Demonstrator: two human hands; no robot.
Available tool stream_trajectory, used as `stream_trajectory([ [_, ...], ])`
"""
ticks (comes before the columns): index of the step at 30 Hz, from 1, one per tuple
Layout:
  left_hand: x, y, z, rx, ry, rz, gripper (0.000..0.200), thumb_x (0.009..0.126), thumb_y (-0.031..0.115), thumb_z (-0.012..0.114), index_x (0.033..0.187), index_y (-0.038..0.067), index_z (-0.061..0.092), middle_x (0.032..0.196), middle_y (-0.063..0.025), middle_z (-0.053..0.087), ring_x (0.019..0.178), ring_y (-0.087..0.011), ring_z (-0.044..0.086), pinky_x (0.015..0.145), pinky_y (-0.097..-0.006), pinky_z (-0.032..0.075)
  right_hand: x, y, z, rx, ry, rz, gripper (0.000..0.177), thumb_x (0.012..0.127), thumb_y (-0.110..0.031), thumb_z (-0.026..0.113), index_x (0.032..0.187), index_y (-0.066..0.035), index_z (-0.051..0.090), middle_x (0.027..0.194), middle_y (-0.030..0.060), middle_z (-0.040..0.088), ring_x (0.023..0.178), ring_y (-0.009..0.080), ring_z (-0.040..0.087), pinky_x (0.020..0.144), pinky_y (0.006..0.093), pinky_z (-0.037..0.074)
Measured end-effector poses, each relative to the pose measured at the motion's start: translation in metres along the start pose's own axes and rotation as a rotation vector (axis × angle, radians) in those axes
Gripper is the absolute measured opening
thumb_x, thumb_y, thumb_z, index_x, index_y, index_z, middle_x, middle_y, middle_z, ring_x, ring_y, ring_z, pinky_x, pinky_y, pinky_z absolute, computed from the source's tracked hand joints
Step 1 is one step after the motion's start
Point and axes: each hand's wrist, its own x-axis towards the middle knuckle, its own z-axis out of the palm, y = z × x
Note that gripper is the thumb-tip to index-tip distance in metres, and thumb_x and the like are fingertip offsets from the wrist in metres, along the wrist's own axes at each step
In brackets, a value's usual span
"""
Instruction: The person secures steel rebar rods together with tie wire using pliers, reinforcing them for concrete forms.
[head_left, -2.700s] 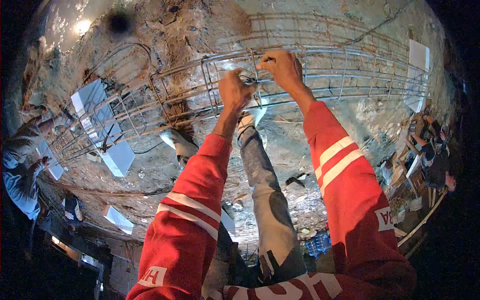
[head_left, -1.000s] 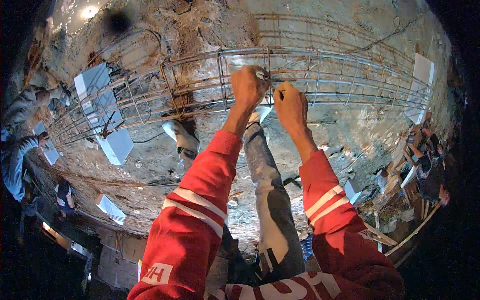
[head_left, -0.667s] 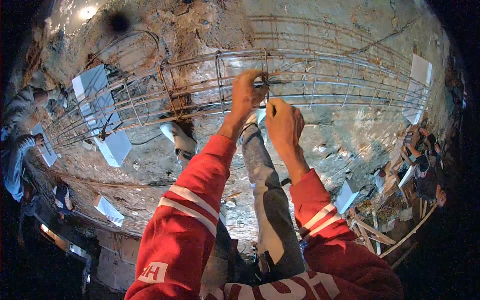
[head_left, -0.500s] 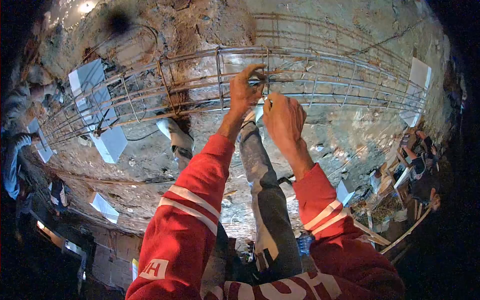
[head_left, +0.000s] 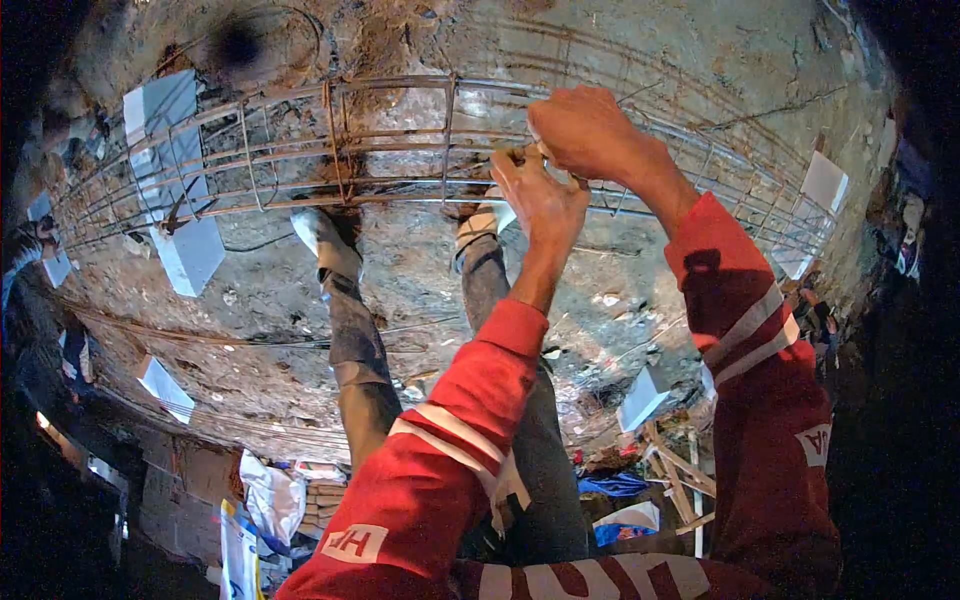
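A long rebar cage (head_left: 390, 150) of thin steel bars and rectangular stirrups runs across the view in front of me. My left hand (head_left: 543, 205) is at its near bars, thumb and fingers closed in a pinch. Close beside it, my right hand (head_left: 592, 135) is curled into a fist, back of the hand up, over the middle of the cage. The fingertips of both hands nearly meet. Whatever small thing they grip is hidden by the fingers. A stirrup (head_left: 447, 135) stands just left of my hands.
White blocks stand under the cage at the left (head_left: 185, 235) and right (head_left: 822, 185). Another white block (head_left: 643, 398) and wooden strips (head_left: 685, 470) lie behind at the right. My shoes are by the cage's near side. A person's hand (head_left: 40, 232) shows at the far left.
Both hands have moved right relative to my body. The right hand has risen over the cage, above the left, and the left has dropped to the near bars. The view has shifted.
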Motion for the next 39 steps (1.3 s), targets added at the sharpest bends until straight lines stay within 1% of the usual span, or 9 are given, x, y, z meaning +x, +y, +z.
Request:
stream_trajectory([
  [6,-0.003,0.006,0.025,-0.209,0.199,-0.560,0.019,0.067,0.005,0.065,0.085,0.000,0.063,0.069,-0.0192,0.062,0.061,-0.0323,0.059,0.059,-0.0398,0.046,0.017,0.005,0.009,-0.033,0.014,-0.094,0.013,0.067,-0.012,0.066,0.069,0.000,0.064,0.073,0.0226,0.064,0.074,0.0393,0.065,0.063,0.0474,0.051],
  [13,-0.003,0.024,0.010,-0.256,0.280,-0.657,0.016,0.073,0.012,0.068,0.081,-0.002,0.067,0.063,-0.0071,0.064,0.057,-0.0126,0.058,0.056,-0.0289,0.047,0.022,0.033,0.024,0.086,0.120,0.058,0.016,0.073,-0.018,0.065,0.078,-0.003,0.065,0.079,0.0200,0.065,0.078,0.0390,0.063,0.067,0.0483,0.049],
  [16,-0.002,0.004,0.013,-0.329,0.199,-0.689,0.017,0.071,0.014,0.071,0.078,-0.002,0.068,0.062,-0.0097,0.064,0.058,-0.0164,0.060,0.058,-0.0305,0.048,-0.007,0.068,0.056,0.222,0.254,0.257,0.023,0.080,-0.026,0.062,0.086,-0.004,0.067,0.084,0.0179,0.066,0.081,0.0375,0.063,0.071,0.0453,0.049],
  [19,0.008,-0.013,0.005,-0.287,0.025,-0.639,0.018,0.070,0.016,0.073,0.075,-0.001,0.068,0.064,-0.0134,0.065,0.057,-0.0223,0.062,0.059,-0.0343,0.049,-0.076,0.067,0.140,0.405,0.193,0.383,0.020,0.084,-0.021,0.057,0.087,-0.003,0.065,0.095,0.0152,0.067,0.088,0.0345,0.063,0.076,0.0447,0.050],
  [20,0.012,-0.010,0.005,-0.289,0.030,-0.633,0.018,0.070,0.016,0.073,0.075,-0.001,0.068,0.064,-0.0134,0.065,0.057,-0.0223,0.062,0.059,-0.0343,0.049,-0.093,0.040,0.179,0.847,0.360,0.501,0.020,0.086,-0.019,0.055,0.093,-0.003,0.065,0.091,0.0152,0.065,0.083,0.0353,0.062,0.076,0.0439,0.048],
  [25,0.016,0.002,0.003,-0.016,-0.093,-0.538,0.024,0.069,0.024,0.073,0.072,0.001,0.068,0.078,-0.0179,0.064,0.074,-0.0359,0.062,0.071,-0.0449,0.048,-0.072,-0.102,0.238,1.101,0.454,0.849,0.027,0.089,-0.023,0.052,0.106,-0.002,0.059,0.097,0.0184,0.062,0.087,0.0361,0.061,0.076,0.0427,0.048],
  [32,0.013,0.012,-0.049,0.170,-0.203,-0.218,0.026,0.075,0.023,0.065,0.091,0.003,0.070,0.092,-0.0180,0.059,0.093,-0.0369,0.055,0.081,-0.0471,0.044,-0.057,-0.042,0.155,0.708,0.772,0.769,0.033,0.092,-0.027,0.051,0.110,0.000,0.052,0.104,0.0202,0.061,0.092,0.0359,0.061,0.079,0.0430,0.047],
  [36,0.014,-0.006,-0.111,-0.033,-0.109,-0.195,0.022,0.075,0.010,0.066,0.095,0.002,0.069,0.091,-0.0175,0.061,0.084,-0.0316,0.059,0.079,-0.0399,0.047,-0.035,-0.031,0.121,0.716,0.485,0.824,0.035,0.083,-0.035,0.065,0.087,-0.001,0.063,0.086,0.0190,0.066,0.078,0.0351,0.063,0.071,0.0438,0.048],
  [39,0.040,-0.054,-0.185,0.101,0.142,-0.137,0.033,0.073,0.012,0.065,0.104,0.000,0.063,0.094,-0.0181,0.060,0.094,-0.0351,0.054,0.087,-0.0430,0.041,-0.031,-0.023,0.144,0.560,0.662,0.640,0.034,0.085,-0.036,0.062,0.080,-0.003,0.065,0.082,0.0170,0.065,0.076,0.0358,0.060,0.069,0.0434,0.046],
])
